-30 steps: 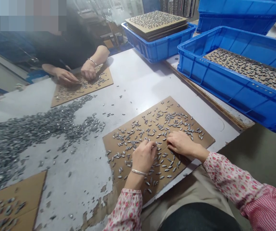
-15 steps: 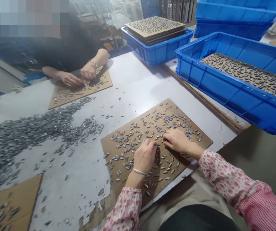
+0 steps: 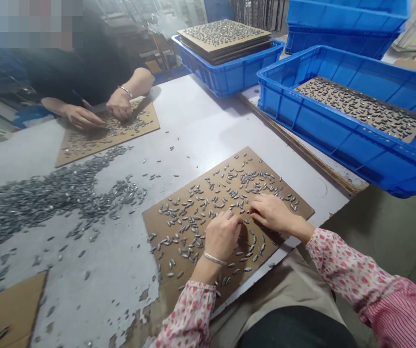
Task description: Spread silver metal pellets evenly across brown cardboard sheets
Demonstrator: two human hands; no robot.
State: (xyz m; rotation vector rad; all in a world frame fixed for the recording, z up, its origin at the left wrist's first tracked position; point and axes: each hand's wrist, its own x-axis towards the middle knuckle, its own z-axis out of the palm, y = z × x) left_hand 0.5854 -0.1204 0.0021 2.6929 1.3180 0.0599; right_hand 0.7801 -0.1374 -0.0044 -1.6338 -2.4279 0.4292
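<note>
A brown cardboard sheet lies on the white table in front of me, scattered with small grey spindle-shaped metal pieces. My left hand, with a silver bangle at the wrist, is over the middle of the sheet. Its thumb and fingers are pinched together, with one metal piece at their tips. Just to the right, my right hand hovers low over the sheet, fingers curled and pressed together. Whatever its fingertips hold is hidden. A small gap separates the two hands.
A large heap of metal pieces spreads across the left. Opposite, a co-worker's hands work over another sheet. One blue crate bears stacked loaded sheets; another blue crate stands at right. Another sheet lies lower left.
The camera view has shifted slightly, moving the scene leftward. My right hand came closer to my left, then drew a little away. Both hands stay pinched over the sheet.
</note>
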